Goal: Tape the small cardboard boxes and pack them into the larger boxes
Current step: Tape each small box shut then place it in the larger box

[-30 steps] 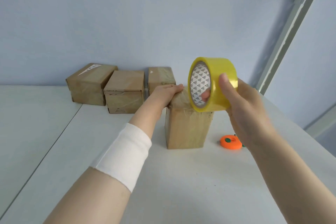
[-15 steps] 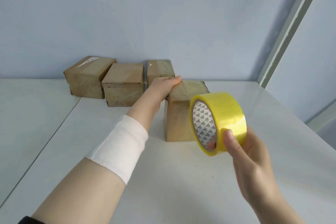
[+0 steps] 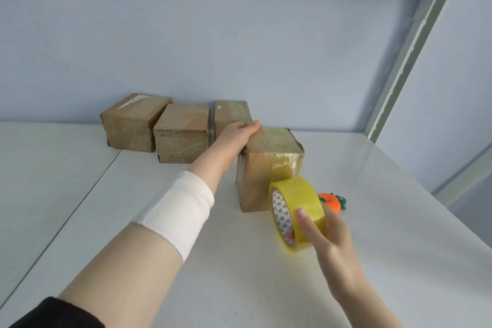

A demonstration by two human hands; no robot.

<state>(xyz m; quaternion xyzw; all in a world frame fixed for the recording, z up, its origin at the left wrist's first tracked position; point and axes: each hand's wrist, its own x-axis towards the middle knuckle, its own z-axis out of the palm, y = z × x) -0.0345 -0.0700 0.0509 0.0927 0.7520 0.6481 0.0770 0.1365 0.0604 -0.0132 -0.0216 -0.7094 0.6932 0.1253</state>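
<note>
Our left hand (image 3: 237, 132) still grips the box (image 3: 255, 184) top. Right hand (image 3: 328, 234) clasps the roll (image 3: 300, 198), now lower; we note tape (image 3: 282, 168) down the front.

No word, number or brand can be read. On the white inner core of the yellow tape roll (image 3: 298, 210), held just in front of the taped box (image 3: 269, 165), a repeated pattern of small dark triangle marks is printed. Behind and left of the taped box, dark printed lines are seen on the front face of the middle box (image 3: 182, 138), all too small to be read. Farther left of the taped box, a white label with dark marks is stuck on top of the left box (image 3: 133, 122), also illegible. Just behind the taped box, a small white triangle is shown on the back box (image 3: 231, 112).
</note>
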